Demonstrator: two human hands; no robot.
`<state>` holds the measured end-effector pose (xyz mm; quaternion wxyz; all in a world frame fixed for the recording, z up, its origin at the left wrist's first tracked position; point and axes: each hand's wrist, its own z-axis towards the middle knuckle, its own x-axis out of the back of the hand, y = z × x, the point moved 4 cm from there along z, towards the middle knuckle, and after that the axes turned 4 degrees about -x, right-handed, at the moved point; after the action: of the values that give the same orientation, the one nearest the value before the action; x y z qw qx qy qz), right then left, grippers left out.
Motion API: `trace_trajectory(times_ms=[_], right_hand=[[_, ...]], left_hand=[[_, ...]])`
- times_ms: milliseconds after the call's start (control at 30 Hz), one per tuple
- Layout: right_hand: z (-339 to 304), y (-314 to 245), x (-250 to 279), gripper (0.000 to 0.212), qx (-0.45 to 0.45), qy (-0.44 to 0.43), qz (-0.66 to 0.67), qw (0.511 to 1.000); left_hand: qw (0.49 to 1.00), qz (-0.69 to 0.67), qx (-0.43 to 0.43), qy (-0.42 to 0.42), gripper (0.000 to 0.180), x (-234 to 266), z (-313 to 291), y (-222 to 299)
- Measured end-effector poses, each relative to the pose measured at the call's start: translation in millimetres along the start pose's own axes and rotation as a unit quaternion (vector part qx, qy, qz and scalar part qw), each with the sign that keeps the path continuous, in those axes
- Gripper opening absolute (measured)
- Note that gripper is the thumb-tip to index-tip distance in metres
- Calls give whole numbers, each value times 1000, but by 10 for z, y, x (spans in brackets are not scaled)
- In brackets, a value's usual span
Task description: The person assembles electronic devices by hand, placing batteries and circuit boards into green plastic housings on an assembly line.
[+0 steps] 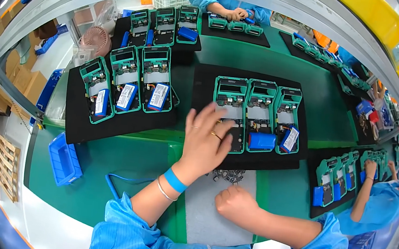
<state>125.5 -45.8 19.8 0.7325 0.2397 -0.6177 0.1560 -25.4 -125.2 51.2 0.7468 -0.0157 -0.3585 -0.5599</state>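
My left hand [204, 136], fingers spread, reaches over the left-hand green-rimmed device housing [232, 98] on the black foam mat in the middle. Whether its fingertips touch the housing I cannot tell. To the right stand two similar housings, one with a blue battery pack [262, 141] lying crosswise, the other with a tilted, white-labelled blue battery pack [289, 138]. My right hand [237, 203] is curled into a fist over the grey mat [212, 216], close to a pile of small dark parts [228, 175]. What it holds, if anything, is hidden.
On another black mat [82, 132] at left stand three housings with labelled blue battery packs; more stand behind them. A blue bin [64, 159] and blue coiled cord [112, 184] lie at front left. Co-workers sit across and at right [375, 203]. A metal frame crosses overhead.
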Motion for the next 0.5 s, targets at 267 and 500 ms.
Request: trace_trajectory(times_ms=[267,500], right_hand=[[217,527,471,9,-22,-63,68,995],[856,1381,791,12,-56,193,65,978]], left_hand=[[990,54,-12,-129,61,-155,-98,73],[998,21,-22,-52,45,-179,-132,40]])
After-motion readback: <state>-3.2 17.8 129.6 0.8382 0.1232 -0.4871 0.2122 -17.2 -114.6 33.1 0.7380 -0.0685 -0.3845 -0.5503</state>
